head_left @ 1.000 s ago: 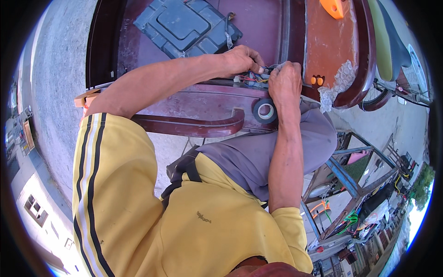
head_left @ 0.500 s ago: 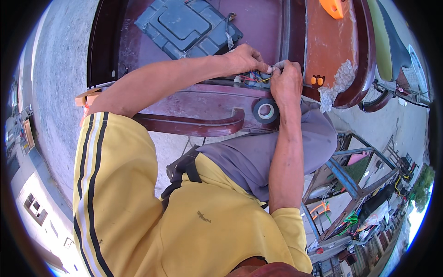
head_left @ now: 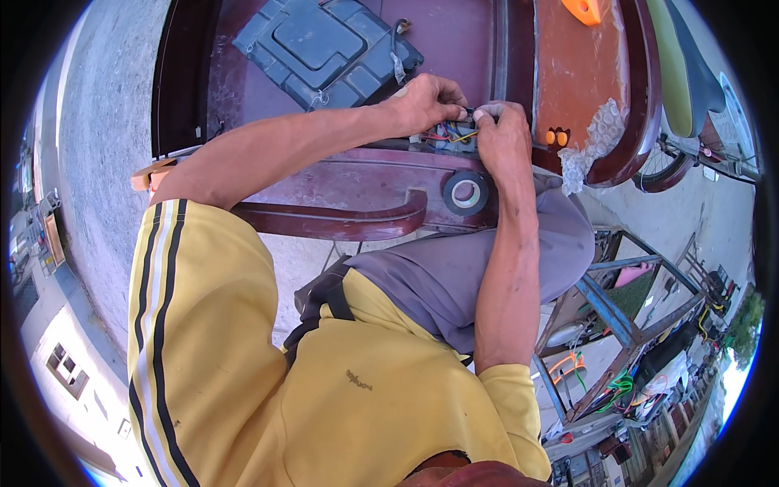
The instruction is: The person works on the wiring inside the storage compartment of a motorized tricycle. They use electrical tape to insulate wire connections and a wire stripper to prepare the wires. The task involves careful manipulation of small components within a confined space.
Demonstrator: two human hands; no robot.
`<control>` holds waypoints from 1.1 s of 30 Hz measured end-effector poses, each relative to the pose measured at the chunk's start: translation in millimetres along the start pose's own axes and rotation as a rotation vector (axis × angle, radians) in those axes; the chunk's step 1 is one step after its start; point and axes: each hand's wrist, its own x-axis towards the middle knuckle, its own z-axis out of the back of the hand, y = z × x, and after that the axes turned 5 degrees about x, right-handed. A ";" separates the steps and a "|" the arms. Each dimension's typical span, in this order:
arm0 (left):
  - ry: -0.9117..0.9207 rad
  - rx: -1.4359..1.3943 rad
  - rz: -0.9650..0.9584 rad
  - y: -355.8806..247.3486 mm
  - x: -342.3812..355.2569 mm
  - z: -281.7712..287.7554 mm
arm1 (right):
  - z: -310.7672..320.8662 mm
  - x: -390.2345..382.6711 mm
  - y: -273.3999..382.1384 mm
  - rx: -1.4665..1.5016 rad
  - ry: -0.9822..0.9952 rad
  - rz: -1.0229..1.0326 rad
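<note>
My left hand [head_left: 423, 105] and my right hand [head_left: 505, 134] meet over a bundle of thin coloured wires [head_left: 457, 134] at the side of a dark red vehicle body [head_left: 349, 174]. Both hands are closed in a pinch, the fingertips close together. Between them a short dark piece shows, probably part of the wiring, though the fingers cover most of it. Red, blue and yellow strands lie just below the fingertips. A roll of black tape [head_left: 466, 193] rests on the red ledge nearer to me, below my right wrist.
A dark grey plastic case [head_left: 320, 45] lies on the red floor at the far left, a cable at its right end. Bubble wrap [head_left: 604, 134] hangs over the orange-brown panel [head_left: 568, 73] on the right. A curved red rail [head_left: 349, 221] runs along the near edge. A metal frame [head_left: 621, 312] stands at right.
Both hands have shifted slightly away from me, and the fingertips have moved a little apart. A dark piece now shows between them, and more of the coloured wires is uncovered.
</note>
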 end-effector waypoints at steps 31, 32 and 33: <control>0.043 -0.215 0.303 -23.7 8.0 20.6 | -0.4 23.5 -0.9 0.125 0.194 -0.026; 0.047 -0.198 0.304 -26.8 7.1 21.3 | -0.2 24.0 0.0 0.107 0.190 -0.031; 0.038 -0.190 0.317 -30.0 5.9 21.4 | 0.0 24.4 0.7 0.088 0.187 -0.036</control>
